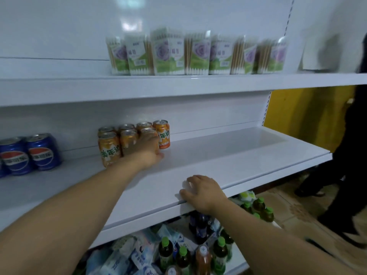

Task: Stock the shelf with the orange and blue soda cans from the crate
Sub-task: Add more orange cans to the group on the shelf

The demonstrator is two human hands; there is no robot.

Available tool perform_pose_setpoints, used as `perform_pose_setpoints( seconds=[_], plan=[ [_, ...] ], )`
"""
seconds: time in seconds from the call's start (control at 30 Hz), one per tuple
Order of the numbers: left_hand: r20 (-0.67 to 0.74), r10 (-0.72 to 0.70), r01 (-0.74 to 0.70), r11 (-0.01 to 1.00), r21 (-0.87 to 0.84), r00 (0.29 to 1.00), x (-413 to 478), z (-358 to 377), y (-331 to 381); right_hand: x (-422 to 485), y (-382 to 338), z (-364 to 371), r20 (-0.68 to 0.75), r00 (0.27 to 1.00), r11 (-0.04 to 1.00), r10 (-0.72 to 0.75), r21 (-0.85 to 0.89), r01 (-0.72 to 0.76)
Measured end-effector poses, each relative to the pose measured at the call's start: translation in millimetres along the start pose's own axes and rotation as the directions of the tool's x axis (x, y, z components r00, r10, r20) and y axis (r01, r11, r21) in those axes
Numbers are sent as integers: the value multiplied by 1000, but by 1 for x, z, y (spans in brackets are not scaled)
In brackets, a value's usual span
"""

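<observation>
Where the orange cans (127, 139) stand in two rows toward the back of the middle shelf (218, 155), left of its centre, we find the left hand (148, 150) wrapped round the front-row can (148, 130) at the right end of that row, fingers curled about its body. The hand hides its base, so we cannot tell whether it is fully seated. We judge the step in hand to be setting this can down against its neighbours. The blue cans (29, 153) stand apart, near the shelf's left end. The right hand (202, 192) rests on the shelf's front edge, fingers relaxed, holding nothing. We cannot identify the crate. Next, in our judgement, the left hand must let go without disturbing the tight rows, then fetch further cans for the bare right half. Cotton-swab packs (168, 54) sit on the shelf above, bottles (165, 253) below.
</observation>
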State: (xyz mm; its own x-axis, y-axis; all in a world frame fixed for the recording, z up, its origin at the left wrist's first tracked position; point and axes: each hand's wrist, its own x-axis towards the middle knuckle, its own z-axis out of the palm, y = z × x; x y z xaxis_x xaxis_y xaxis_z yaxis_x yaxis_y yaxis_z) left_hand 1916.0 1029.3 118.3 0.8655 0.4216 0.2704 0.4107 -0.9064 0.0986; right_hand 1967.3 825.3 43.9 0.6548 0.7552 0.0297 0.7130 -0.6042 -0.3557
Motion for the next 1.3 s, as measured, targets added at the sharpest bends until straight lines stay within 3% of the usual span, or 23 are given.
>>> perform_pose_setpoints(
  seconds=[0.1, 0.2, 0.3, 0.63, 0.97, 1.3],
  plan=[
    [189, 162, -136, 980, -144, 968, -43, -3, 39, -32, 37, -28, -12, 984, 982, 178, -63, -178],
    [258, 358, -311, 928, -203, 898, -86, 0, 95, -84, 76, -56, 1, 936, 926, 352, -143, -348],
    [305, 500, -437, 863, -253, 811, -122, 14, 162, -140, 108, -72, -52, 872, 865, 487, -107, -490],
    [461, 759, -611, 647, -455, 460, -214, 82, 331, -312, 190, -74, -152, 564, 572, 812, 15, -820],
    [542, 800, -665, 554, -501, 258, -257, 193, 417, -399, 281, -27, -14, 404, 405, 914, 52, -913],
    [712, 695, -776, 502, -382, 99, -232, 375, 464, -399, 435, 83, 270, 350, 325, 897, 134, -936]
  ],
)
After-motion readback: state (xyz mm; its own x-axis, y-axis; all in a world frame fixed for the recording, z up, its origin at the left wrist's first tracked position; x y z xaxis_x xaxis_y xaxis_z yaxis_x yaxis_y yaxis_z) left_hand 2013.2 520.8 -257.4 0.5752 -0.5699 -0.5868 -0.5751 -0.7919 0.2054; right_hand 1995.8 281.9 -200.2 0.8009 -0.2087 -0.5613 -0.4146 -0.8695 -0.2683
